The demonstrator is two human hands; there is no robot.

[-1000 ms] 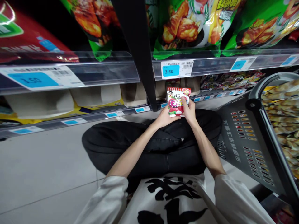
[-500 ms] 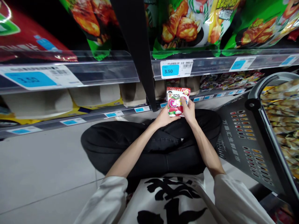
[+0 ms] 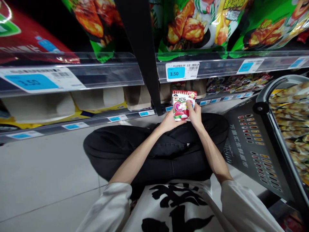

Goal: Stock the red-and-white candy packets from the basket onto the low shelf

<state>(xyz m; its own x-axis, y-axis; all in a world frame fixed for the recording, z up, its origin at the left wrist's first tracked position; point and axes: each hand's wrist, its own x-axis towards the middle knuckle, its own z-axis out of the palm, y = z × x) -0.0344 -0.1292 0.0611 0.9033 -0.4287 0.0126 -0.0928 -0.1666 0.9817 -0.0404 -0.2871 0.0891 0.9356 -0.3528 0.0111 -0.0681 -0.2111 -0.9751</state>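
Black trousers cover the crossed legs of a person who sits on the near side of the post. Beyond them, the left hand, closer to the post, supports the packet at its lower left. The right hand, farther to the right of the post, pinches it from the other side, with the thumb on its front. The packet is just to the right of the post's foot, also on the near side. Almost nothing has changed in the last moment: hands and packet stay in place, so I judge it is being looked at, not moved. It is small and white, with a red striped top edge, colourful letters and red fruit below. The front looks smooth and whole; the back I cannot see. The basket stands well to the right of the post, and large green bags lie above, on both its sides.
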